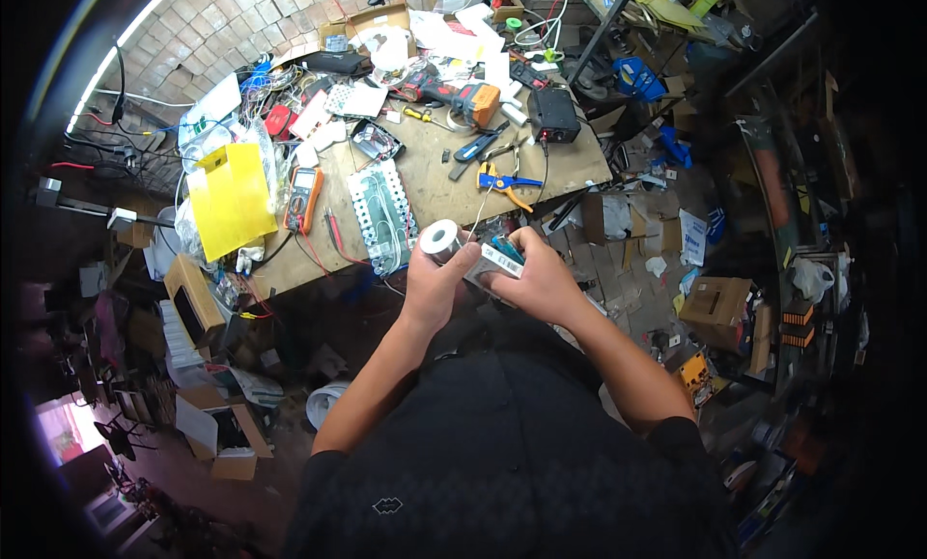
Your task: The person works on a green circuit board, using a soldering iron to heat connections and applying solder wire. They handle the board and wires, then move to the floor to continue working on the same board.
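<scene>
- Left hand (430,281) closed round a white-ended spool (439,236), thumb along the inner side; right hand (537,281) wrapped about a small pale box (501,261) with teal showing at its top. Neither hand free.
- Both held things sit between the two hands, in front of the torso, by the near edge of the worktop (436,169).
- Key relation: spool to the left, box to the right, just beside each other, left thumb in the narrow space between. Whether thumb meets box, cannot tell.
- Spool's round white face turned upward; its axis seems to slope down toward the box side. Left hand the nearer to it.
- Box's labelled face slants down to the right; right thumb over the upper edge, fingers beneath partly hidden.
- Thin pale strand (480,211) rises from near the left thumb toward the blue-and-yellow wire stripper (504,181). Its join to the spool, if any, not clear.
- Long pale panel (383,214) lies on the worktop beyond and left of the left hand, long axis running roughly away from the body.
- Wire stripper beyond the box, well apart from the right hand.
</scene>
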### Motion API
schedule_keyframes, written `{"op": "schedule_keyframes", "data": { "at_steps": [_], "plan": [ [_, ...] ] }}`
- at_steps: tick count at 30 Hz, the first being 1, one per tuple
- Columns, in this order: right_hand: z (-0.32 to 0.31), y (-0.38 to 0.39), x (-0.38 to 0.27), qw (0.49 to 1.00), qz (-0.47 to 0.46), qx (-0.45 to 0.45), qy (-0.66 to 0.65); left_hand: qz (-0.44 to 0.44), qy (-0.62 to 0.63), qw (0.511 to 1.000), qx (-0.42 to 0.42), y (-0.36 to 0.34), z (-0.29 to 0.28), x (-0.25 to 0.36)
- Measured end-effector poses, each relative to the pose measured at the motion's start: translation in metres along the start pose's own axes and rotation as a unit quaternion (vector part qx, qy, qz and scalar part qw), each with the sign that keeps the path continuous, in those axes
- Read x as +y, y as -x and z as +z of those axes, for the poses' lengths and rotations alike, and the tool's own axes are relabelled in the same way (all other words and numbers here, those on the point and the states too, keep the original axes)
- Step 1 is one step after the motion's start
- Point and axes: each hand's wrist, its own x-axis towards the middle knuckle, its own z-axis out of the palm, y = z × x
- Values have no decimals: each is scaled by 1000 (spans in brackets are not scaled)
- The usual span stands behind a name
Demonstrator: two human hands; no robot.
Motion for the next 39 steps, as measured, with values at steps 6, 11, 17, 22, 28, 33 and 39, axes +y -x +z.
{"op": "schedule_keyframes", "data": {
  "at_steps": [6,11,17,22,28,33,39],
  "plan": [
    [2,-8,20,999,31,-18,-29,-24,12,999,-20,8,0,1],
    [-15,1,18,998,14,10,-66,43,-9,999,28,5,-1,-12],
    [-11,14,65,993,-59,81,-59,35,19,997,69,5,-4,-19],
    [-11,29,59,970,-184,158,19,25,36,993,108,5,-3,-22],
    [0,31,45,956,-246,123,107,6,52,994,96,5,-5,-24],
    [-6,32,54,980,-170,107,-2,-44,85,993,62,7,-8,-23],
    [-1,42,33,935,-79,66,-338,-90,117,989,27,12,-13,-25]
  ]
}}
